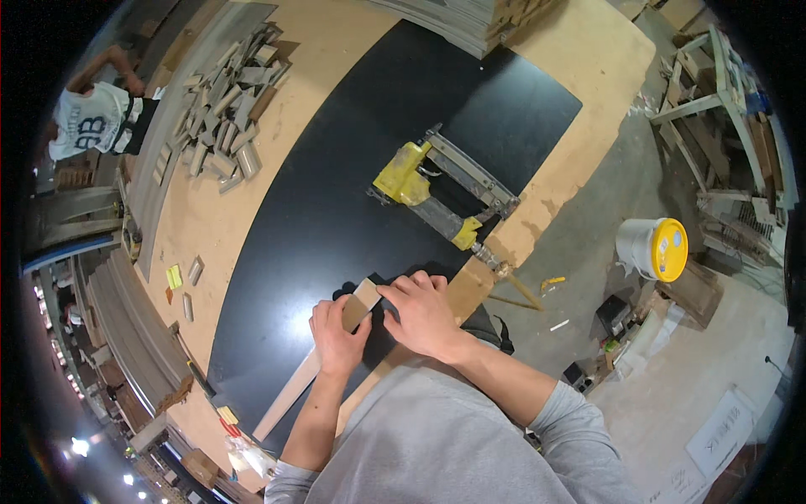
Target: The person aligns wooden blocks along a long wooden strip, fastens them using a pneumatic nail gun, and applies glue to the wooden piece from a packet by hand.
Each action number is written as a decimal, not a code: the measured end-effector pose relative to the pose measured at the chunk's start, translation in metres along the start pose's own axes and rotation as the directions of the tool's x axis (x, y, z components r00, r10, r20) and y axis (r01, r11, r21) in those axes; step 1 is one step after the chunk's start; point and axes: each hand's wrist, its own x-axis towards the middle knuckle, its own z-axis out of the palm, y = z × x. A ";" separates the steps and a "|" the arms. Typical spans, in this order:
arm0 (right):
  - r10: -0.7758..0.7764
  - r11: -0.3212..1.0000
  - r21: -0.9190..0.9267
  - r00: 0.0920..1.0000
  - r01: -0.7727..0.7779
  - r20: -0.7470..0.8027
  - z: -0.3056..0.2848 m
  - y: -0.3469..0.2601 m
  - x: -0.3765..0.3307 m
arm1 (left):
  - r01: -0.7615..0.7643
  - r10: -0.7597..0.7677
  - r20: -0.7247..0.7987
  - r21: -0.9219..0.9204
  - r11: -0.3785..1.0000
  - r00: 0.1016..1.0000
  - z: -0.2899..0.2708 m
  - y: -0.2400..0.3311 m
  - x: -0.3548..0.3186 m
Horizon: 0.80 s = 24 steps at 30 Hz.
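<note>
My left hand is closed round a short, light wooden block, thumb on one side and fingers on the other. My right hand has its bent fingertips pressed against the upper right end of that block. A long pale wood strip runs from the lower left up to my left hand, which hides whether it joins the block. Beneath both hands lies a black, smooth panel. Farther off on this panel rests a yellow nail gun, lying on its side with a hose fitting near the panel's edge.
Many offcuts are heaped on the tan worktable at far left. A hammer lies at the left edge. Stacked boards stand at the back. A white bucket with a yellow lid sits right. Another person is at far left.
</note>
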 end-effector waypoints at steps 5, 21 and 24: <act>-0.032 0.997 0.063 0.991 0.041 -0.128 -0.040 0.003 0.045 | 0.078 -0.079 0.059 0.013 0.997 0.995 -0.009 0.000 0.001; 0.189 0.974 -0.144 0.977 -0.174 0.095 -0.090 0.023 0.123 | 0.093 -0.094 -0.035 -0.033 0.995 0.995 0.003 -0.004 -0.017; 0.172 0.985 -0.026 0.964 -0.171 0.204 -0.129 0.016 0.121 | 0.076 -0.077 -0.034 -0.046 0.996 0.996 0.005 -0.005 -0.016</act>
